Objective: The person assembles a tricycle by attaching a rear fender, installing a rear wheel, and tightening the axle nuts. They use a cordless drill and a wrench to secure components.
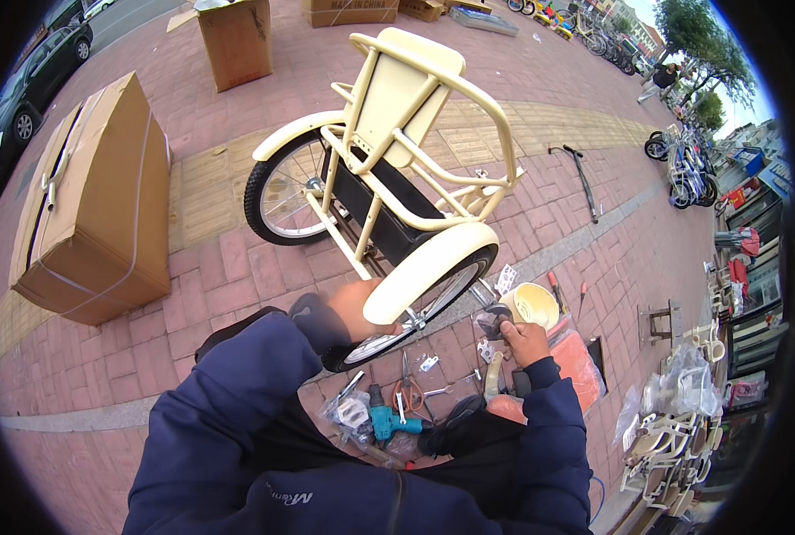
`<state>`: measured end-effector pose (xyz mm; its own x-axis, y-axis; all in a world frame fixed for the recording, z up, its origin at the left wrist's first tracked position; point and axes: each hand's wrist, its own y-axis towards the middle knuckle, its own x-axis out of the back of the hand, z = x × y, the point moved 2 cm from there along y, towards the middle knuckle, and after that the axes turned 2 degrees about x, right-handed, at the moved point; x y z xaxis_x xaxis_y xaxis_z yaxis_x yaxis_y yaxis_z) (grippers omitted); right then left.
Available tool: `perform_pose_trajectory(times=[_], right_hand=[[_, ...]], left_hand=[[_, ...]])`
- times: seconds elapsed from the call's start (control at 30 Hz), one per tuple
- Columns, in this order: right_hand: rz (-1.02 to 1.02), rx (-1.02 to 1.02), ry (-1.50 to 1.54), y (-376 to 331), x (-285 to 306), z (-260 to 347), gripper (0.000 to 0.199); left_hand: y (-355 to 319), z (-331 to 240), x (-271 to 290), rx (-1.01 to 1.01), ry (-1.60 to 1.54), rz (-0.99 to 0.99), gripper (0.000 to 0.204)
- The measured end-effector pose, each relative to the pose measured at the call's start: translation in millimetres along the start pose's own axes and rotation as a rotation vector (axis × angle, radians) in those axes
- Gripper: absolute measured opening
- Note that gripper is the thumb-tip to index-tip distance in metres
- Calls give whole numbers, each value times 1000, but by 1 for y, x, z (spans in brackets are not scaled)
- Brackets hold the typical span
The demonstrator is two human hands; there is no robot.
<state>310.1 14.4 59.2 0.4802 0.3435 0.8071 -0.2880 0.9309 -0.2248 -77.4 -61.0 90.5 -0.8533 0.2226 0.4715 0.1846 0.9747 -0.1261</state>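
A cream tricycle frame [395, 116] with a seat stands in front of me, its near wheel [433, 308] under a cream fender [437, 267]. My left hand [354, 310] is at the lower end of that fender, beside the wheel. It is smeared by motion, and its fingers are partly hidden. My right hand [526, 342] is closed on a small dark piece [495, 317] that seems to be in clear plastic. Just beyond that hand sits a cream round tub [535, 305]. Below the wheel lie a teal cordless drill [385, 423] and orange-handled scissors or pliers [407, 395].
A large cardboard box [116, 196] stands at the left, another box [237, 45] farther back. A black pump-like tool [581, 183] lies on the red paving. Orange packaging [578, 366] is right of my hand, and cream metal parts [669, 455] are piled at lower right.
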Motion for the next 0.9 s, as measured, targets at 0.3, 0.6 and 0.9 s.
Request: perform_pose_trajectory(times=[0.3, 0.6, 0.9], right_hand=[[-45, -223, 1342, -30, -38, 31, 37], [-63, -423, 1411, -28, -46, 41, 26], [-29, -136, 1400, -29, -22, 83, 48]], left_hand=[[-51, 43, -57, -30, 113, 296, 74], [-28, 31, 5, 58, 575, 503, 52], [71, -15, 134, -261, -336, -959, 44]])
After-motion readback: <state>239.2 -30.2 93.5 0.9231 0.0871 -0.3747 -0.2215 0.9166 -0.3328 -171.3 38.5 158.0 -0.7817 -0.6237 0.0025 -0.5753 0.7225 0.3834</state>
